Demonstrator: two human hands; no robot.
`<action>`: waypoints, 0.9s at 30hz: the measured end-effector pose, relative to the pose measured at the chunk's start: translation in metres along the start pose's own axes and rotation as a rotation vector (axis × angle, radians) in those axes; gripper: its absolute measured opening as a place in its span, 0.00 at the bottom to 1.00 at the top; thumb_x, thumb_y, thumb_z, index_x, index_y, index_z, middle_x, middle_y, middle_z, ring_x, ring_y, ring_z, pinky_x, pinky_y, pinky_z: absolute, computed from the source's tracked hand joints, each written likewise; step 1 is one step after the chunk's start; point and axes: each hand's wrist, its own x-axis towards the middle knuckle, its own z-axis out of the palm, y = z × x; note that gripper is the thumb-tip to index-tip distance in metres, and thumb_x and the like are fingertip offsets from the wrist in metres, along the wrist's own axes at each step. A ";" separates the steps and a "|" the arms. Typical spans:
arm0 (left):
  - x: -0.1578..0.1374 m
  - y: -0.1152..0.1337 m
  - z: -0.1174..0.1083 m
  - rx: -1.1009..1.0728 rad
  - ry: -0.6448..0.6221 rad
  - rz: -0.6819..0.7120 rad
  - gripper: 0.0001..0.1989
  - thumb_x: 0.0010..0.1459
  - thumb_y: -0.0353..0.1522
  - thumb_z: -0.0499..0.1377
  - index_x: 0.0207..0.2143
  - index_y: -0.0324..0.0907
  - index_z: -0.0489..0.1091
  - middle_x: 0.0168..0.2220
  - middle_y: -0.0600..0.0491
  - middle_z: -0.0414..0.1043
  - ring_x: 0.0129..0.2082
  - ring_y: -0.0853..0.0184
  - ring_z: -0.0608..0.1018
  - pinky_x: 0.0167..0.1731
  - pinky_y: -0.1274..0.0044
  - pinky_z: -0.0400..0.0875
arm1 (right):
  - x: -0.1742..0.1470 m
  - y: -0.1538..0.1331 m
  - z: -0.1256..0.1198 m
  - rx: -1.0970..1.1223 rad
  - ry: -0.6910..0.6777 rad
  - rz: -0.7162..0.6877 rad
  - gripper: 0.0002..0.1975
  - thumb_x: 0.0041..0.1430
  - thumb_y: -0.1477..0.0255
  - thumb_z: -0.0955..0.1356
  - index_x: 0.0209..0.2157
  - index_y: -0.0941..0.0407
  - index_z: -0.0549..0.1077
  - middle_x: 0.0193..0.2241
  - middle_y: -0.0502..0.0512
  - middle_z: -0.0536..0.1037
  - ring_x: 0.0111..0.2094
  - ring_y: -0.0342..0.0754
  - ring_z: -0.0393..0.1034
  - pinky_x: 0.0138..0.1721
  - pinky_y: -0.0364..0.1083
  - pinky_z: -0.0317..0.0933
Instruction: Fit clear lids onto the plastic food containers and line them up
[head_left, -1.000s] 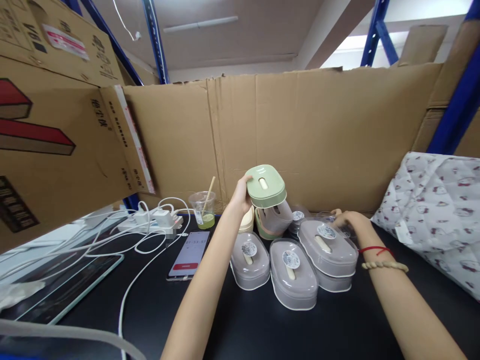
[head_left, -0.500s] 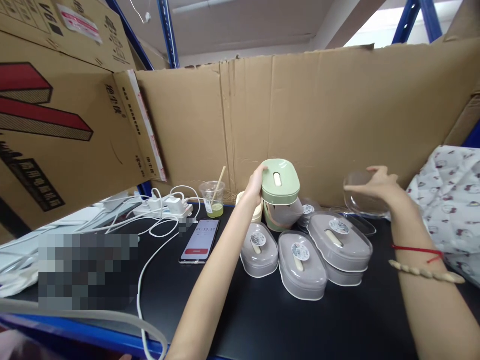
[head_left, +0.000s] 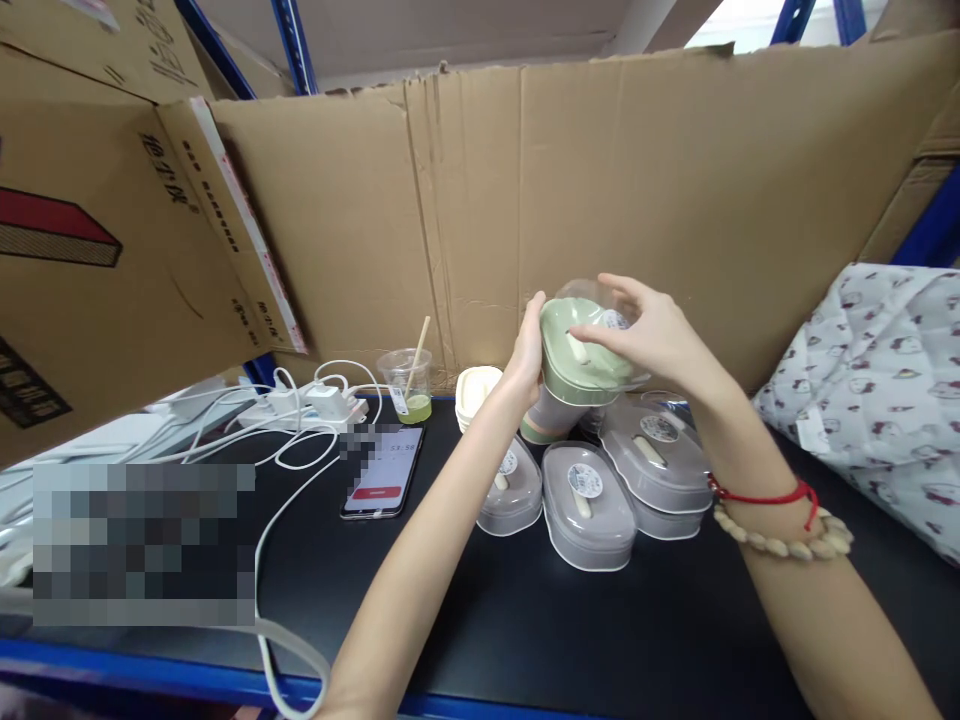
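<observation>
My left hand (head_left: 529,352) grips the left side of a green oval box (head_left: 574,358), held up above the black tabletop (head_left: 525,630). My right hand (head_left: 651,335) holds a clear plastic lid (head_left: 600,300) pressed over the top of that green box. Under the box stands a stack of pale green and pink boxes (head_left: 541,420). In front of it lie three grey lidded oval boxes (head_left: 586,500), each with a round sticker. A cream box (head_left: 474,390) sits to the left of the stack.
A phone (head_left: 384,478) lies face up left of the boxes, with white cables and a power strip (head_left: 300,410) behind it. A plastic cup with green drink and a stick (head_left: 405,388) stands by the cardboard wall (head_left: 600,180). A patterned cloth bundle (head_left: 877,380) lies at right.
My right hand picked up the clear lid from the right side of the table, carried it left and set it over the green box, which tilted toward me.
</observation>
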 end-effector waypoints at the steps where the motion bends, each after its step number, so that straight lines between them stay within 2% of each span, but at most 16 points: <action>1: 0.000 0.000 0.001 0.012 -0.046 -0.016 0.18 0.62 0.41 0.50 0.33 0.36 0.73 0.27 0.47 0.72 0.36 0.62 0.77 0.37 0.76 0.70 | -0.001 -0.001 0.003 0.005 -0.011 -0.009 0.39 0.43 0.59 0.71 0.57 0.59 0.65 0.55 0.63 0.66 0.56 0.61 0.61 0.57 0.60 0.54; 3: 0.001 -0.001 0.000 0.070 -0.096 -0.016 0.19 0.63 0.42 0.49 0.35 0.37 0.72 0.29 0.48 0.73 0.35 0.63 0.77 0.37 0.76 0.71 | -0.002 -0.003 0.008 0.001 -0.017 -0.019 0.37 0.45 0.58 0.70 0.56 0.60 0.66 0.55 0.64 0.67 0.56 0.61 0.61 0.58 0.60 0.53; 8: 0.006 -0.005 -0.002 0.148 -0.066 -0.006 0.14 0.60 0.40 0.54 0.34 0.37 0.71 0.30 0.49 0.73 0.31 0.65 0.76 0.37 0.75 0.71 | -0.003 -0.002 0.016 -0.008 0.000 -0.049 0.34 0.50 0.55 0.66 0.55 0.59 0.68 0.55 0.63 0.67 0.59 0.60 0.56 0.59 0.61 0.49; 12: 0.006 -0.007 -0.002 0.138 -0.070 -0.004 0.12 0.59 0.38 0.56 0.34 0.37 0.71 0.30 0.49 0.73 0.32 0.65 0.76 0.36 0.77 0.70 | -0.004 -0.002 0.020 -0.019 0.044 -0.012 0.31 0.52 0.55 0.65 0.54 0.57 0.69 0.54 0.64 0.67 0.58 0.61 0.57 0.57 0.61 0.52; 18: 0.005 -0.008 -0.002 0.157 -0.051 -0.033 0.14 0.60 0.38 0.54 0.33 0.36 0.72 0.30 0.48 0.73 0.32 0.65 0.76 0.38 0.76 0.70 | -0.007 -0.006 0.023 -0.057 0.036 0.035 0.32 0.53 0.56 0.64 0.56 0.59 0.67 0.55 0.66 0.64 0.58 0.64 0.57 0.54 0.63 0.55; 22: 0.005 -0.009 -0.002 0.164 -0.058 -0.026 0.13 0.61 0.37 0.53 0.33 0.36 0.72 0.28 0.49 0.73 0.34 0.64 0.77 0.38 0.76 0.70 | -0.007 -0.005 0.026 -0.069 0.039 0.009 0.33 0.53 0.55 0.63 0.57 0.59 0.67 0.55 0.67 0.65 0.57 0.65 0.57 0.54 0.66 0.53; 27: 0.005 -0.010 -0.001 0.102 -0.034 -0.013 0.10 0.60 0.34 0.54 0.34 0.37 0.72 0.26 0.49 0.73 0.35 0.62 0.77 0.39 0.75 0.70 | -0.009 -0.008 0.029 -0.100 0.054 0.033 0.34 0.53 0.56 0.64 0.57 0.61 0.66 0.58 0.69 0.61 0.60 0.67 0.53 0.56 0.66 0.49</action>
